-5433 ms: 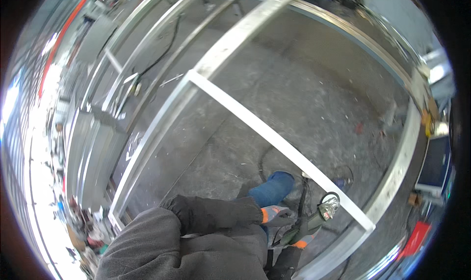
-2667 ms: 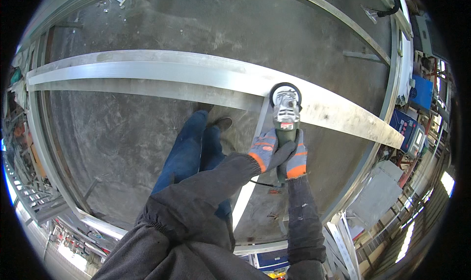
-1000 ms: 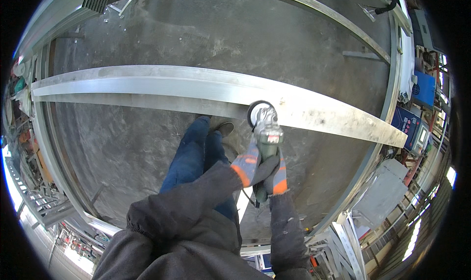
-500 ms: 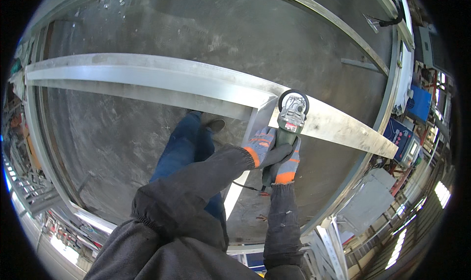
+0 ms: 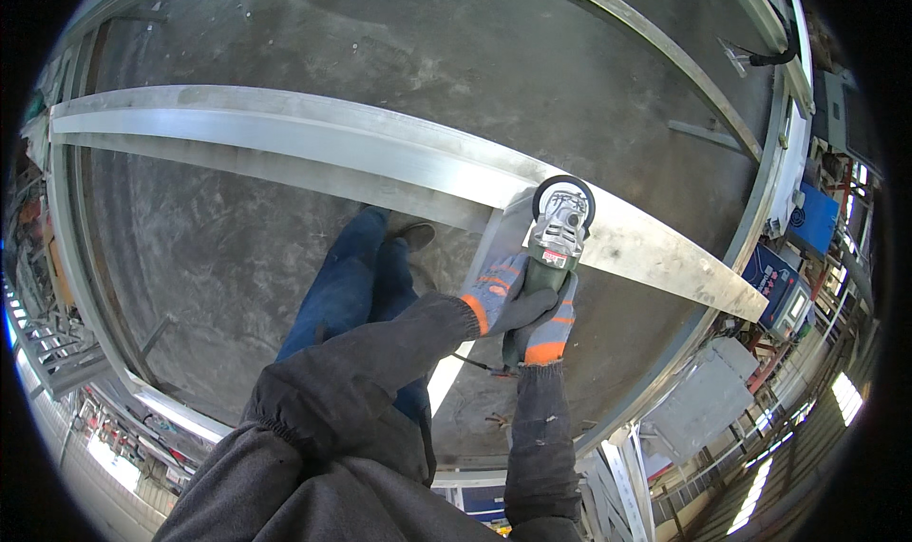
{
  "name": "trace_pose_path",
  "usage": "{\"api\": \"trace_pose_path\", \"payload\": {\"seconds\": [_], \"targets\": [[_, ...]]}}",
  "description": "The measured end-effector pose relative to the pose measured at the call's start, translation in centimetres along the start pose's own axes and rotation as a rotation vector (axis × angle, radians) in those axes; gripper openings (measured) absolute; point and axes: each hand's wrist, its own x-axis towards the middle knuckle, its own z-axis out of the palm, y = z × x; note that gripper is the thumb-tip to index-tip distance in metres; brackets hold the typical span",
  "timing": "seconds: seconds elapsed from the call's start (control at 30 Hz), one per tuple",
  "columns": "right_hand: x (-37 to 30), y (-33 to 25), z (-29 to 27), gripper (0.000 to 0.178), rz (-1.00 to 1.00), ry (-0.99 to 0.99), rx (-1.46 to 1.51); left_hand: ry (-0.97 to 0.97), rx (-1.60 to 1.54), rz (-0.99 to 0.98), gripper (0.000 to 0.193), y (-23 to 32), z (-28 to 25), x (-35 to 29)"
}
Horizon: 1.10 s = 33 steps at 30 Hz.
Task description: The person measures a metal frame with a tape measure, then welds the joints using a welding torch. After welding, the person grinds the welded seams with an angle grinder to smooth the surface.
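A grey concrete floor [image 5: 532, 76] lies inside a frame of long steel beams. Both gloved hands, left hand [image 5: 501, 293] and right hand [image 5: 552, 322], have their fingers clenched around an angle grinder [image 5: 556, 243], whose disc rests on the cross beam [image 5: 380, 148] at its joint. Machines crowd the right edge.

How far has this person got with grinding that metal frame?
Both gloved hands, left hand and right hand, grip the angle grinder, its disc at the joint where the cross bar meets the long beam. The frame looks assembled; how much grinding remains cannot be told.
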Motion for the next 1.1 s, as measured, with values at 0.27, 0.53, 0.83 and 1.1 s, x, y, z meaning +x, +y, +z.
{"api": "trace_pose_path", "payload": {"seconds": [0.27,0.53,0.83,1.1], "targets": [[0.1,0.7,0.9,0.048,0.069,-0.056,0.454,-0.029,-0.11,0.016,0.061,-0.1,-0.3,-0.5],[0.5,1.3,0.4,0.061,-0.058,-0.031,0.194,0.013,-0.151,0.028,0.054,-0.5,0.0,-0.2],[-4.7,-1.1,1.6,0.046,-0.063,-0.208,0.184,0.008,-0.118,-0.383,0.032,3.6,-1.6,-7.0],[-4.1,-1.5,3.8,0.04,0.248,-0.399,1.06,-0.15,-0.066,-0.347,0.03,4.0,-3.2,-6.1]]}}
